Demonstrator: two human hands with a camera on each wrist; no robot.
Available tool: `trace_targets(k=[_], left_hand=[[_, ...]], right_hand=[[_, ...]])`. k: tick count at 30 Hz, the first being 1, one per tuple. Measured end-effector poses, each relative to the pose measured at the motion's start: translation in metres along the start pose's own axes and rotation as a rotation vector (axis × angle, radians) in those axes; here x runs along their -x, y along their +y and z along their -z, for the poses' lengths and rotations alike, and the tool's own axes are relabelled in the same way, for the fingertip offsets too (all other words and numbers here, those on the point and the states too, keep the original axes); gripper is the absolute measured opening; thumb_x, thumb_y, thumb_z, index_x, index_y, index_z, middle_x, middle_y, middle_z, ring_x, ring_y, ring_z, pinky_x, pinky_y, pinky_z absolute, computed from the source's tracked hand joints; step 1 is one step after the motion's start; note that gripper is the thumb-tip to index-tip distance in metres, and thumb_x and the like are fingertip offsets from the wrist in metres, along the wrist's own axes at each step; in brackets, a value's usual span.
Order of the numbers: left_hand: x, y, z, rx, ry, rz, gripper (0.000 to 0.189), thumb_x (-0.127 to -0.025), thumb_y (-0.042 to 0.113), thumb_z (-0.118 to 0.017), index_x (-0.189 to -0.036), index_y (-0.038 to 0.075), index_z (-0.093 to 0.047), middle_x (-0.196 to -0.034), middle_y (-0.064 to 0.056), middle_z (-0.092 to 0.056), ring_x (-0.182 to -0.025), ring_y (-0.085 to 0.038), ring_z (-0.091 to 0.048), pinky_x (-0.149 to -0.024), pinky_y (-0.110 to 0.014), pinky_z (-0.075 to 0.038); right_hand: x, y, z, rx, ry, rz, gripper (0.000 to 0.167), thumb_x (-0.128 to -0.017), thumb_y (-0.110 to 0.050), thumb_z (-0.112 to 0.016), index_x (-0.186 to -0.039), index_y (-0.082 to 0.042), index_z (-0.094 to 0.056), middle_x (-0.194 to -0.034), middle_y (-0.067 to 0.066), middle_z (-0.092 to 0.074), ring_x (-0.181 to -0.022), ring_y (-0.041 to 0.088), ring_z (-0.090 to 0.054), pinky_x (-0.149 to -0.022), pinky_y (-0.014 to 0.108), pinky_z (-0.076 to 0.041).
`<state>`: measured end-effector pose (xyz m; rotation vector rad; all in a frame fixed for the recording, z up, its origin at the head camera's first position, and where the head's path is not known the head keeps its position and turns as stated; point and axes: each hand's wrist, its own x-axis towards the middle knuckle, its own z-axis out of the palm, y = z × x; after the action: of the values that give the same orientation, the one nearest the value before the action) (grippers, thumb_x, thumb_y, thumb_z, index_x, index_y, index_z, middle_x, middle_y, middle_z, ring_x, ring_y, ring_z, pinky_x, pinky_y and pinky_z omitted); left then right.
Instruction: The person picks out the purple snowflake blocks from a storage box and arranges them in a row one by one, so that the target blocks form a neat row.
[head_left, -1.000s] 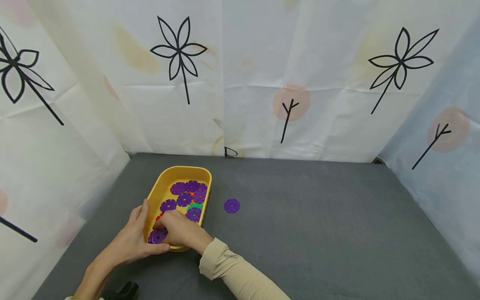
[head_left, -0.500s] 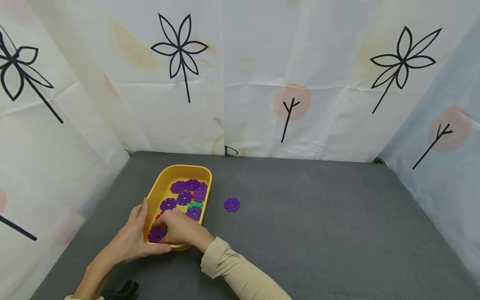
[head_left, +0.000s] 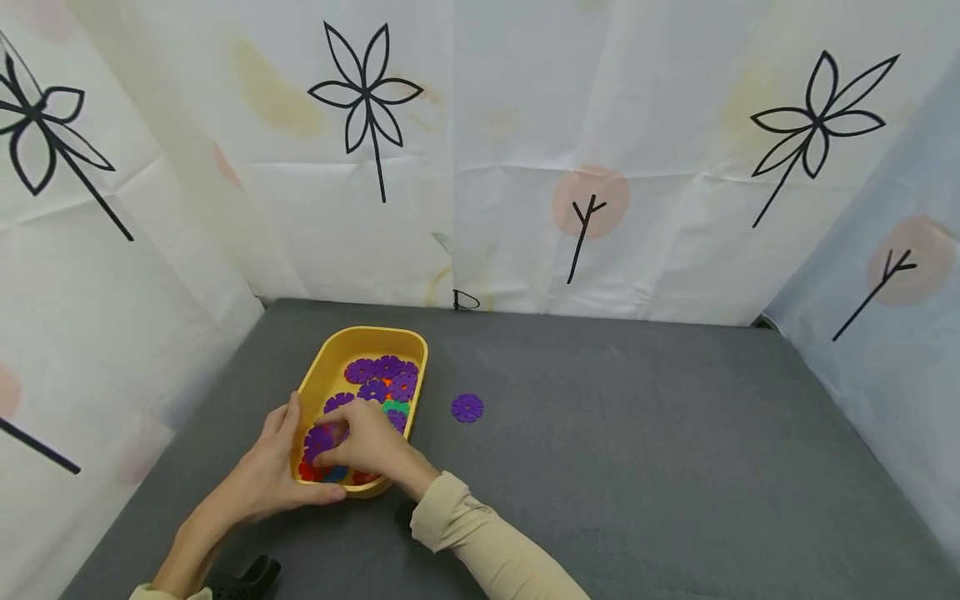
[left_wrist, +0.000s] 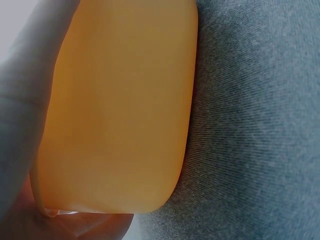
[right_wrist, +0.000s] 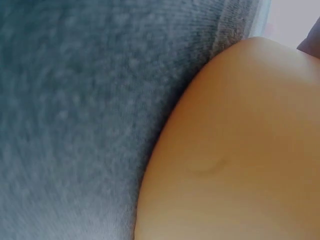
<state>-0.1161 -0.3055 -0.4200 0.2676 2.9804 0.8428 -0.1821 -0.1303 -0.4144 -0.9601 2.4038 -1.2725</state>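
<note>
In the head view a yellow plastic tray (head_left: 330, 364) holds flower-shaped discs, mostly purple (head_left: 362, 371), with some red (head_left: 309, 472), blue (head_left: 335, 474) and green ones. My left hand (head_left: 262, 467) grips the tray's near left corner, fingers along its left side and thumb along the near edge. The left wrist view shows the tray's outer wall (left_wrist: 120, 110) beside the hand. Inside the tray's near part, my right hand (head_left: 371, 440) pinches a purple flower disc (head_left: 318, 442) between thumb and fingers. The right wrist view shows only the tray's wall (right_wrist: 240, 150) and cloth.
One purple flower disc (head_left: 467, 407) lies alone on the grey cloth-covered table (head_left: 637, 442), right of the tray. White patterned curtains (head_left: 510, 100) stand behind and at both sides. A black object (head_left: 251, 577) shows at the front edge, below the left forearm.
My right hand has risen slightly and shifted away from the tray's near end with a purple disc, uncovering red and blue discs there. My left hand keeps its grip on the tray.
</note>
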Motion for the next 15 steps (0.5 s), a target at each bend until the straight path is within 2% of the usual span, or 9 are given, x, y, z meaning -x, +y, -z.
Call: trace_targets(k=[3,6,11,15], left_hand=[[0.000,0.001,0.000,0.012,-0.004,0.006,0.147,-0.071,0.055,-0.089,-0.160,-0.005,0.012,-0.154,-0.036,-0.019,-0.124,-0.054,-0.054,-0.096,-0.063,-0.054],[-0.001,0.002,0.000,0.016,-0.005,0.006,0.148,-0.070,0.055,-0.090,-0.160,-0.003,0.013,-0.155,-0.036,-0.018,-0.124,-0.053,-0.054,-0.096,-0.064,-0.053],[0.000,0.002,0.001,0.022,-0.010,0.013,0.149,-0.069,0.055,-0.090,-0.160,-0.004,0.012,-0.155,-0.035,-0.019,-0.126,-0.054,-0.051,-0.098,-0.067,-0.050],[0.000,0.002,0.001,0.013,-0.013,0.030,0.148,-0.069,0.056,-0.090,-0.160,-0.005,0.009,-0.154,-0.034,-0.019,-0.123,-0.051,-0.053,-0.097,-0.065,-0.052]], right_hand=[[0.001,0.001,0.004,-0.088,0.057,0.005,0.044,-0.084,-0.017,-0.086,-0.125,-0.007,-0.074,-0.082,0.003,-0.073,-0.060,-0.003,-0.051,-0.052,0.012,-0.047],[0.002,0.002,0.007,-0.176,0.102,0.024,0.043,-0.084,-0.016,-0.085,-0.124,-0.006,-0.074,-0.079,0.007,-0.073,-0.058,-0.004,-0.052,-0.050,0.012,-0.047],[0.005,0.003,0.013,-0.330,0.132,0.006,0.043,-0.084,-0.013,-0.085,-0.125,-0.004,-0.073,-0.085,0.010,-0.076,-0.064,-0.004,-0.064,-0.058,0.014,-0.055],[0.008,0.004,0.024,-0.335,0.150,-0.009,0.045,-0.084,-0.015,-0.085,-0.126,-0.006,-0.073,-0.088,0.009,-0.075,-0.073,0.002,-0.068,-0.064,0.015,-0.057]])
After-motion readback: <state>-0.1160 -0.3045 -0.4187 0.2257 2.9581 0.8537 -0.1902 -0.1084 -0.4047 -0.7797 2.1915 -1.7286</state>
